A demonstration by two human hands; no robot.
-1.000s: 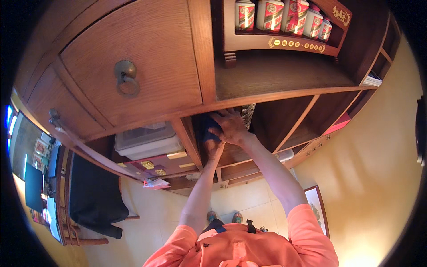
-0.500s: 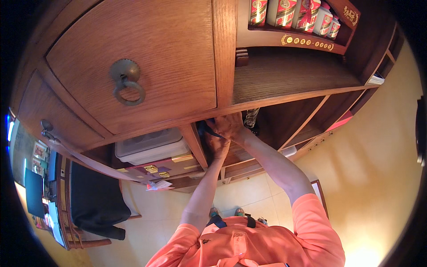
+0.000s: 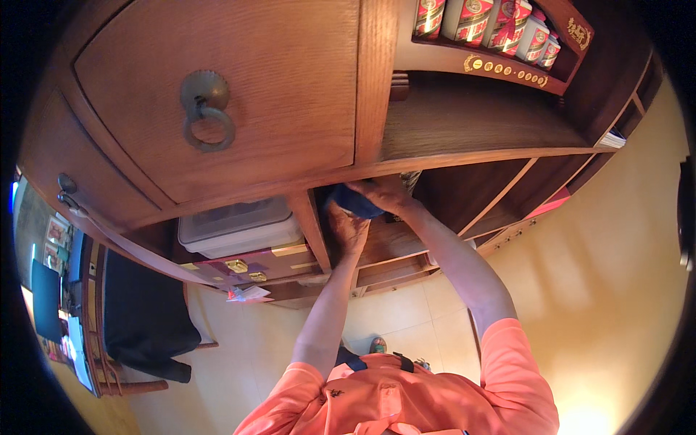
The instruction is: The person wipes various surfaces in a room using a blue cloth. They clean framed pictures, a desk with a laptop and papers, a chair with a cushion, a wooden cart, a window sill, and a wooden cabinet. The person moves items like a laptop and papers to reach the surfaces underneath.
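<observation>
Both hands are inside an open compartment of the wooden cabinet (image 3: 317,227), below a shelf edge. Between them is a dark blue rounded object (image 3: 360,204), partly hidden, so its kind cannot be made out. My left hand (image 3: 348,226) closes round its lower left side, fingers curled. Over its upper right side bends my right hand (image 3: 386,194), gripping it with the fingertips. Behind my right wrist, a patterned item (image 3: 410,179) stands in the same compartment, mostly covered.
Left of the compartment, a lidded clear plastic box (image 3: 243,228) rests on a dark red case (image 3: 239,268) with gold clasps. A wooden door (image 3: 275,94) with a ring handle (image 3: 208,129) is above. Several white-and-red bottles (image 3: 467,20) fill an upper rack. A dark garment (image 3: 148,312) hangs at lower left.
The blue object now shows more clearly between my hands, nearer the compartment's front. My right hand has shifted onto its upper right side. The view has moved slightly.
</observation>
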